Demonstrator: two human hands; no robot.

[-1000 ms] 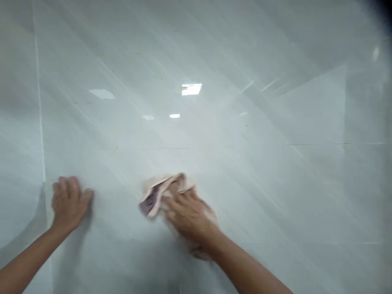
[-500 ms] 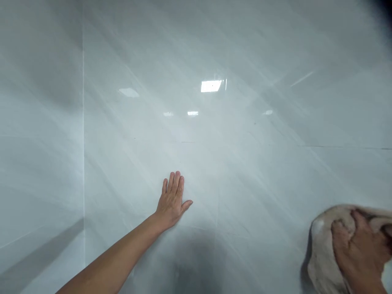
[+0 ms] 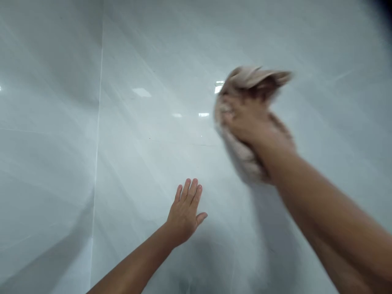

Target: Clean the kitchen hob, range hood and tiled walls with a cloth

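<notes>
My left hand point(image 3: 185, 212) lies flat on a glossy grey-white marbled wall point(image 3: 159, 163), palm down, with fingers stretched out and the thumb apart. Up and to the right of it, my right hand point(image 3: 246, 118) grips a bunched beige cloth point(image 3: 245, 77) against the wall. Motion smears the cloth and that hand, and folds of fabric stick out above and below the fingers. Part of the cloth is hidden behind my right hand and wrist.
On the left, a vertical corner seam point(image 3: 97, 134) meets a second marbled wall point(image 3: 45, 163). Light reflections point(image 3: 203, 115) shine on the surface, and arm shadows fall across the lower part. A faint horizontal joint runs across the middle.
My right hand has swept the cloth from the lower right up and leftward to the upper middle. My left hand stays flat on the wall; the view has shifted slightly.
</notes>
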